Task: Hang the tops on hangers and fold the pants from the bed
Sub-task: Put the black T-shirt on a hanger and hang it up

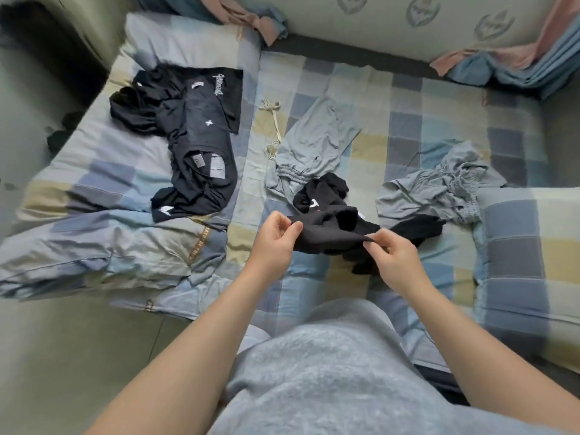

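Note:
A crumpled black garment [329, 224] with small white and red marks lies at the middle of the bed [408, 114]. My left hand [276, 243] pinches its left edge, and my right hand [395, 259] pinches its near edge, lifting the cloth a little. Behind it lies a pale grey-blue garment [314, 142] with an elastic waistband. A second bunched grey-blue garment [439, 186] lies to the right. A pile of black tops [191, 136] with white prints rests at the left on the bedding.
A checked quilt [94, 246] is heaped at the left front and a checked pillow [527, 255] sits at the right. A cream drawstring cord [274, 127] lies on the sheet. Pink and blue cloth [518, 64] is bunched against the headboard. No hanger is in view.

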A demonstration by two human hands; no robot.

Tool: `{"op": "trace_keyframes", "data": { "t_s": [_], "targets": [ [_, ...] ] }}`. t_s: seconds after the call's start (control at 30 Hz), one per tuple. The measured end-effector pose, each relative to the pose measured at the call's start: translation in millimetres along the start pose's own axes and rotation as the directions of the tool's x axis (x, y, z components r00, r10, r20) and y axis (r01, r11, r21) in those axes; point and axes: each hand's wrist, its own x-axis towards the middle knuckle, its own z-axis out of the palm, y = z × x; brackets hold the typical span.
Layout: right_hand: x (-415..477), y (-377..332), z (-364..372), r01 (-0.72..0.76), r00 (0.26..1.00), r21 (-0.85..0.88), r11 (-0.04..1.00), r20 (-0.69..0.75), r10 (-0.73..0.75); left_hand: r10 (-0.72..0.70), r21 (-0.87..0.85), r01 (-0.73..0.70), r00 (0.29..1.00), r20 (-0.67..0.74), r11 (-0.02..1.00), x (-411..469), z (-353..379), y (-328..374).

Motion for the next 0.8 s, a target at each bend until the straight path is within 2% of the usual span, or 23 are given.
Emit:
{"op": "trace_keyframes", "data": {
  "t_s": [0.1, 0.17, 0.27, 0.33, 0.5, 0.6, 0.7, 0.8],
  "targets": [
    [-13.3, -28.7, -6.5, -0.059, 0.998, -0.041, 0.997, 0.020, 0.060, 0.025, 0.030, -0.026, 0.999, 0.035, 0.999, -24.1, -2.6, 40.1],
    [-25.9, -38.1, -8.2, -0.056, 0.996, 0.024, 0.998, 0.071, 0.054, -0.003, 0.000, 0.003, 0.992, 0.124, 1.000, -36.7, 0.4, 56.5],
    [-45.5, -38.9, -12.8, -0.044, 0.994, 0.189, 0.981, 0.111, 0.024, -0.037, 0.064, 0.022, 0.970, 0.242, 0.998, -53.2, 12.9, 68.8],
    [-60.8, -28.6, -22.4, -0.025, 0.988, 0.203, 0.979, 0.154, -0.007, -0.054, 0.092, 0.025, 0.944, 0.325, 0.995, -66.9, 26.5, 74.4],
    [-87.6, -1.6, -53.5, 0.174, 0.917, 0.119, 0.978, 0.341, -0.205, -0.110, 0.235, -0.042, 0.795, 0.596, 0.971, -106.6, 59.9, 83.5],
    [-88.1, 4.3, -59.3, 0.340, 0.848, -0.050, 0.939, 0.447, -0.283, -0.154, 0.335, -0.104, 0.736, 0.659, 0.937, -121.7, 73.6, 92.3],
    [-89.8, 10.5, -71.4, 0.388, 0.863, -0.173, 0.905, 0.413, -0.291, -0.163, 0.391, -0.136, 0.751, 0.640, 0.910, -130.2, 77.2, 98.3],
    [-97.7, 22.7, -88.3, 0.425, 0.866, -0.222, 0.877, 0.382, -0.322, -0.130, 0.390, -0.124, 0.815, 0.564, 0.913, -133.5, 71.7, 101.9]
  ]
}}
